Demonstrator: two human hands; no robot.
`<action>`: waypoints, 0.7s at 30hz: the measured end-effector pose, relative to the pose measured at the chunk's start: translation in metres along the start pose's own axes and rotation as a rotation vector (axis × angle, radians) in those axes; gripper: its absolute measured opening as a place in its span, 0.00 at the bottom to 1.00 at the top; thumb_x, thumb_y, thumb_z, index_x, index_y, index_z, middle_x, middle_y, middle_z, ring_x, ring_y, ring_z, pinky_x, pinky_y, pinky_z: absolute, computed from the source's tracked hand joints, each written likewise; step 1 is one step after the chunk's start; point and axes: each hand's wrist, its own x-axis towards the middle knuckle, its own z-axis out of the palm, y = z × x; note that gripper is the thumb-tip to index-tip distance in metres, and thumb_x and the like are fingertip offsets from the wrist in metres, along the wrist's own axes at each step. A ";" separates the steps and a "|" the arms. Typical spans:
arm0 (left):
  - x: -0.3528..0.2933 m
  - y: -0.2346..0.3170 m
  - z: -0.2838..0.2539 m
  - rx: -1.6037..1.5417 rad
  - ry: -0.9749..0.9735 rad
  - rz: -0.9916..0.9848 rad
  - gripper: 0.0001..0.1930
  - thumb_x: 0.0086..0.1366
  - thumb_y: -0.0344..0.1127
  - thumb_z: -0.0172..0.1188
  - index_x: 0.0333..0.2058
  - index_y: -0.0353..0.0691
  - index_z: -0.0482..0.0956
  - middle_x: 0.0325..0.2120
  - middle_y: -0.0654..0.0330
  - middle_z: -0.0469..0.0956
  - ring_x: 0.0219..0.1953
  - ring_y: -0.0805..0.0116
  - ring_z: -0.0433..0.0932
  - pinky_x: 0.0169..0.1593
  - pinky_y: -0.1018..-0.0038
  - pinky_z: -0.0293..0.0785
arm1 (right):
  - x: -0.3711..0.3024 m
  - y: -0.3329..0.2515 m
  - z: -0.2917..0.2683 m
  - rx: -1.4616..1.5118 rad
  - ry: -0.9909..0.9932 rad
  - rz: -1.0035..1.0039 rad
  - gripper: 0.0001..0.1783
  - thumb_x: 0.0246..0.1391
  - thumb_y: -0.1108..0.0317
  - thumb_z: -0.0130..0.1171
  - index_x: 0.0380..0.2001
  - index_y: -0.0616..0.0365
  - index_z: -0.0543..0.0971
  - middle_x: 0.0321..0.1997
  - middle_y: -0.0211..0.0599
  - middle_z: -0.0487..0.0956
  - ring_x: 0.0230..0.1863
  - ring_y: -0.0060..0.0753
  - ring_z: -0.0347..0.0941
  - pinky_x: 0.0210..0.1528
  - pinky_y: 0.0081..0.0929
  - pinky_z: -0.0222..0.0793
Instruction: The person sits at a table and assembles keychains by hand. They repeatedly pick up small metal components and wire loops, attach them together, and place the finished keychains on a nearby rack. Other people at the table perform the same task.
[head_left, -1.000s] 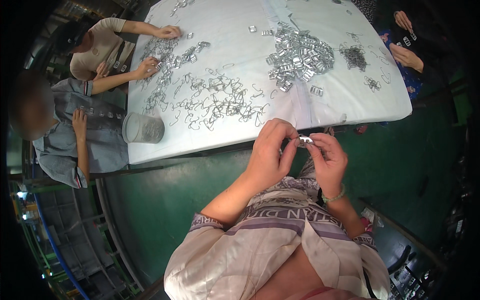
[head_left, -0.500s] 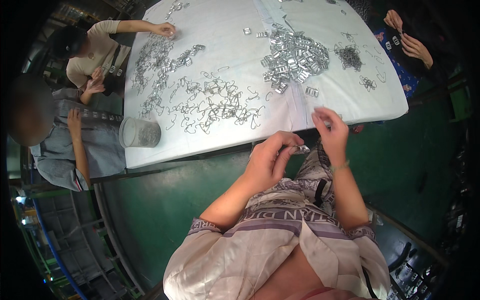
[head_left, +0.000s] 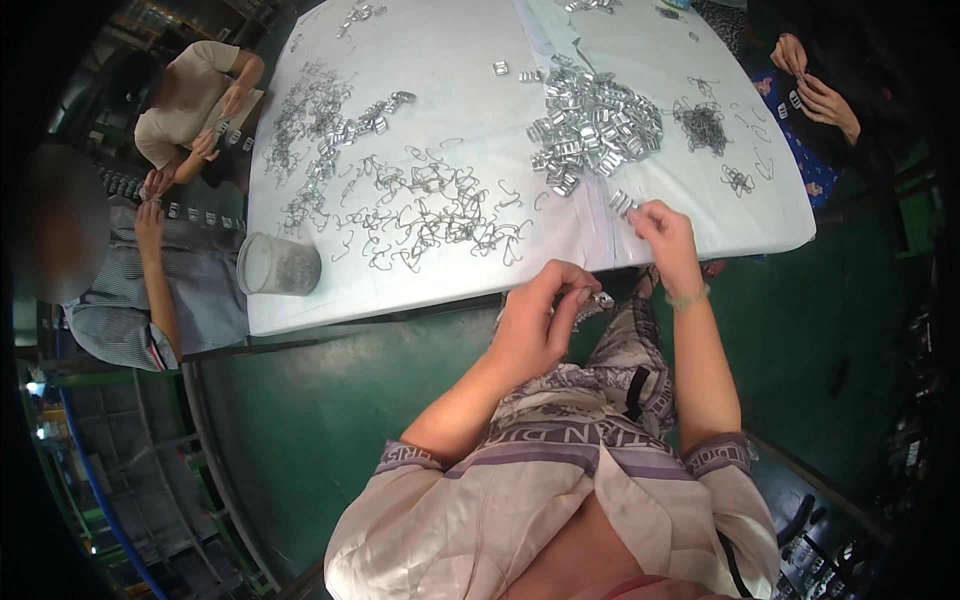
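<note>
My left hand is closed in front of the table edge, its thumb and fingers pinching a small silver slotted metal buckle. Part of that buckle is hidden by the fingers. Over the table's near edge reaches my right hand, its thumb and forefinger closed on the near end of a single metal buckle. This buckle is slightly tilted on the white cloth. Just beyond it lies a big heap of the same buckles. Thin bent wire hooks are scattered left of the heap.
The white-covered table fills the far side. A translucent tub of small metal parts stands at its left corner. More wire hooks lie to the right. Co-workers' hands hold buckles at the right and left sides.
My right hand has moved forward and closed on the lone buckle, which is now tilted. My left hand stays nearly still. At the left, a co-worker's arm has drawn back from the table.
</note>
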 end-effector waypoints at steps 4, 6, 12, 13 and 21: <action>0.005 -0.004 0.008 -0.045 0.056 -0.032 0.03 0.63 0.21 0.51 0.36 0.32 0.70 0.31 0.54 0.80 0.35 0.71 0.78 0.40 0.78 0.73 | -0.045 -0.051 0.003 0.147 -0.051 -0.005 0.08 0.52 0.73 0.60 0.25 0.70 0.76 0.27 0.29 0.72 0.27 0.18 0.64 0.32 0.16 0.60; 0.007 -0.004 0.013 -0.032 0.080 -0.042 0.03 0.63 0.21 0.52 0.36 0.32 0.71 0.30 0.54 0.80 0.34 0.72 0.79 0.38 0.79 0.73 | -0.060 -0.060 0.007 0.122 -0.036 -0.124 0.08 0.51 0.73 0.61 0.25 0.70 0.76 0.26 0.30 0.72 0.27 0.19 0.65 0.32 0.17 0.61; 0.006 0.004 0.019 0.079 0.138 -0.049 0.03 0.61 0.22 0.56 0.33 0.31 0.73 0.27 0.55 0.80 0.32 0.73 0.80 0.36 0.80 0.73 | -0.079 -0.072 0.014 -0.035 0.048 -0.295 0.07 0.49 0.74 0.62 0.26 0.69 0.76 0.27 0.34 0.74 0.28 0.24 0.69 0.32 0.20 0.64; 0.005 0.004 0.019 0.082 0.142 -0.031 0.03 0.61 0.22 0.56 0.33 0.32 0.72 0.26 0.55 0.80 0.31 0.71 0.80 0.34 0.79 0.73 | -0.080 -0.072 0.015 -0.037 0.057 -0.300 0.07 0.49 0.74 0.62 0.26 0.69 0.76 0.27 0.35 0.74 0.28 0.25 0.70 0.32 0.20 0.64; 0.003 -0.011 0.015 -0.160 0.061 -0.070 0.04 0.59 0.22 0.58 0.33 0.31 0.74 0.25 0.57 0.80 0.30 0.73 0.80 0.35 0.79 0.74 | -0.081 -0.079 0.021 -0.019 0.077 -0.376 0.05 0.50 0.76 0.60 0.29 0.68 0.77 0.30 0.37 0.75 0.29 0.27 0.71 0.33 0.21 0.66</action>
